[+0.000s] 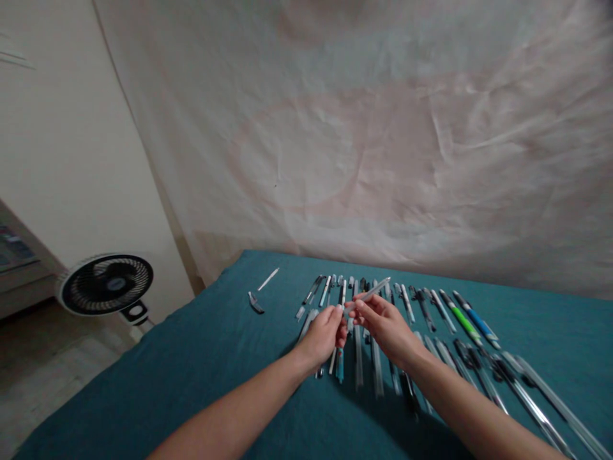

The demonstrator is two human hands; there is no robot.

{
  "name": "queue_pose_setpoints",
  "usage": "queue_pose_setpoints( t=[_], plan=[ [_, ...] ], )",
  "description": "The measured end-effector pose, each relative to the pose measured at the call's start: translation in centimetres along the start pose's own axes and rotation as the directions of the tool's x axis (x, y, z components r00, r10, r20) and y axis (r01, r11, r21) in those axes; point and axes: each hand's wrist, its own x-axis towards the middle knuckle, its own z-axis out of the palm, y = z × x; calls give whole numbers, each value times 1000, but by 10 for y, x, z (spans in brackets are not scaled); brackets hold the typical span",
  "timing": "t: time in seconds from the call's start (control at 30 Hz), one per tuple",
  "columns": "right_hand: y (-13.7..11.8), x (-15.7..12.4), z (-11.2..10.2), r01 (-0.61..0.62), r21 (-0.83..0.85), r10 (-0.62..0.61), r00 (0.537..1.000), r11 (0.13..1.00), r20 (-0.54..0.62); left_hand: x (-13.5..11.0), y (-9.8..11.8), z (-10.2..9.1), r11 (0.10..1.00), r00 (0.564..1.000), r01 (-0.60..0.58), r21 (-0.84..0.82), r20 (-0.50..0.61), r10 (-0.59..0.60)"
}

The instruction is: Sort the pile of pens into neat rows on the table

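Observation:
Over the rows of pens, my right hand [385, 326] is closed in a pinch around a thin, clear pen [377, 291]. The pen slants up to the right, its far end pointing away from me. My left hand [323, 335] is closed at the pen's lower end, thumb on top; its fingers hide what that end looks like. Beneath and around both hands lie several pens with clear, white and dark barrels, a teal one [340, 364] among them. My forearms and hands cover part of the rows.
A teal cloth [215, 370] covers the table. Apart on the left lie a thin white stick [268, 279] and a dark, curved piece [256, 303]. A green pen [462, 319] and a blue pen [479, 321] lie on the right. A black fan [108, 284] stands beyond the left edge.

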Motion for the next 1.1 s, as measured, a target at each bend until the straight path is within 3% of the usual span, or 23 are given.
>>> queue_pose_setpoints(
  t=[0.23,0.57,0.8,1.1],
  plan=[
    [-1,-1,3,-6,-3,6,1000,1000,7,3,-2,-6,991,992,116,-66,47,-113],
    [-1,-1,2,-4,-24,4,1000,1000,1,-2,5,-4,992,991,108,-63,92,-102],
    [-2,0,2,26,-23,-26,1000,999,6,0,5,-8,960,965,234,-156,157,-209],
    [-3,2,-2,22,-7,-22,998,1000,-54,0,8,-6,946,976,208,-247,115,-184]
  ],
)
